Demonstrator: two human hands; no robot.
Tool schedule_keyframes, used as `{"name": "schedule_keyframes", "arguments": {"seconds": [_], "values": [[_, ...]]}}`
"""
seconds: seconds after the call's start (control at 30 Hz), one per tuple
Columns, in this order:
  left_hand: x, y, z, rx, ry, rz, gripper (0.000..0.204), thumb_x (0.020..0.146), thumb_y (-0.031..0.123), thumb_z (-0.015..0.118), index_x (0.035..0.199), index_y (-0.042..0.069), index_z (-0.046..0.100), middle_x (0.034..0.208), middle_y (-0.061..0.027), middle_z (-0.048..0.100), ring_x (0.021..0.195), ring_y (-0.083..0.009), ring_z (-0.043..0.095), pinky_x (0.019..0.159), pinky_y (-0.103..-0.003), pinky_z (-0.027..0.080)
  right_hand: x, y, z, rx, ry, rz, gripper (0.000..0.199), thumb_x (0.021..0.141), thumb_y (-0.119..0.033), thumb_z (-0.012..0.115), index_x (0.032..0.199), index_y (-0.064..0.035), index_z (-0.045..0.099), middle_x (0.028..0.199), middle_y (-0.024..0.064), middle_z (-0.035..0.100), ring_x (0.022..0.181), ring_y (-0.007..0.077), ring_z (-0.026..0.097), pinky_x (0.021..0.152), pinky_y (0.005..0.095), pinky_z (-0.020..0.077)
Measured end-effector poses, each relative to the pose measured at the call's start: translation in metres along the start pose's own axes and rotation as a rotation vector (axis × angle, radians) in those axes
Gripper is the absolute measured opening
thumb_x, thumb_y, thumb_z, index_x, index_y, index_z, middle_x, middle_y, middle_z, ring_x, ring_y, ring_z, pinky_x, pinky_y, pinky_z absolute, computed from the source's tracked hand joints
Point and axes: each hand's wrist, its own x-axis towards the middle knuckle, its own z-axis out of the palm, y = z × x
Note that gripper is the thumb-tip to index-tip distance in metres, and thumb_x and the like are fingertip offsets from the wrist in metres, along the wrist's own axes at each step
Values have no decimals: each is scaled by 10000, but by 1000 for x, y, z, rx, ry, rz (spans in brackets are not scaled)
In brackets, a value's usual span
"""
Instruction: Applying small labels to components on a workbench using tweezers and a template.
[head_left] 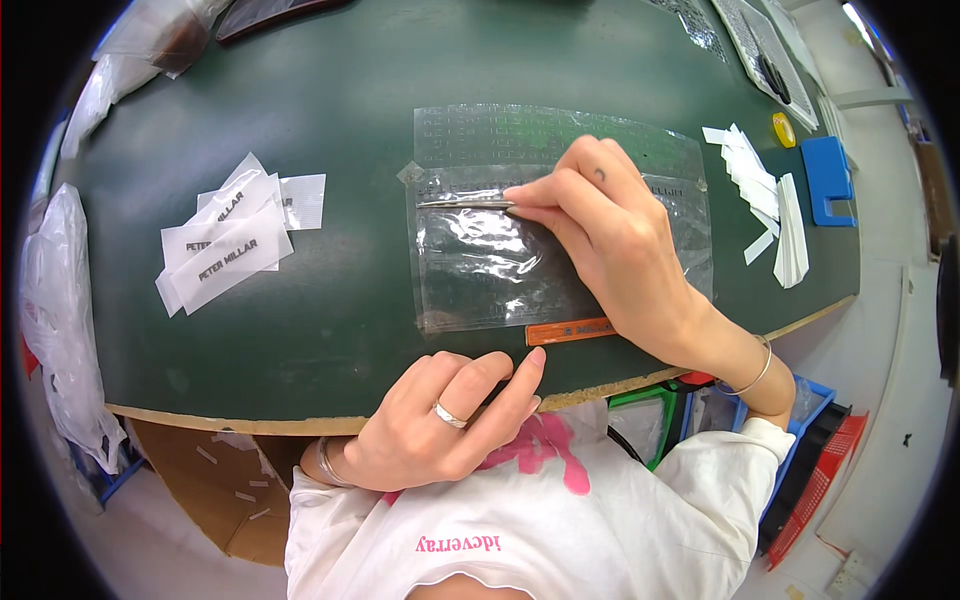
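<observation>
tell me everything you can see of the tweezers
The tweezers look like slim, silvery metal, tapering to a fine tip. They lie nearly level across the view, tip toward the person's left, over the upper part of the clear sheet. The right hand pinches them between thumb and forefinger, hiding their rear end. Whether the tip touches the sheet is unclear.

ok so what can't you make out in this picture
In the head view:
Tweezers: rear end hidden by the right hand; tips too small to tell if they hold anything.
Orange strip: right end, hidden by the right hand.
Left hand: palm, turned away.
Dark object: cut off by the top edge.
</observation>
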Motion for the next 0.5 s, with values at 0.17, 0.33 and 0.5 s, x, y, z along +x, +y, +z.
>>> {"name": "schedule_keyframes", "arguments": {"seconds": [0.17,0.33,0.5], "values": [[-1,-2,0,3,25,-10,272,754,86,727,1009,-4,694,863,-70,574,615,-162,509,522,-272,447,1,2,-19,128,-58,80,163,760,38,716,907,-32,704,778,61,521,699,202,532,628,318,441],[-5,-3,2,-3,80,-50,242,723,67,745,949,11,683,842,-68,578,613,-177,518,514,-284,438,-33,-10,-65,219,-254,327,165,765,24,717,908,-56,739,750,36,516,694,152,529,609,280,420],[-7,0,4,35,94,-88,285,734,86,744,1011,37,702,844,-44,558,613,-161,497,512,-280,411,-59,-17,-69,293,-294,473,192,763,28,715,922,-72,756,752,24,515,695,139,531,599,269,418]]}}
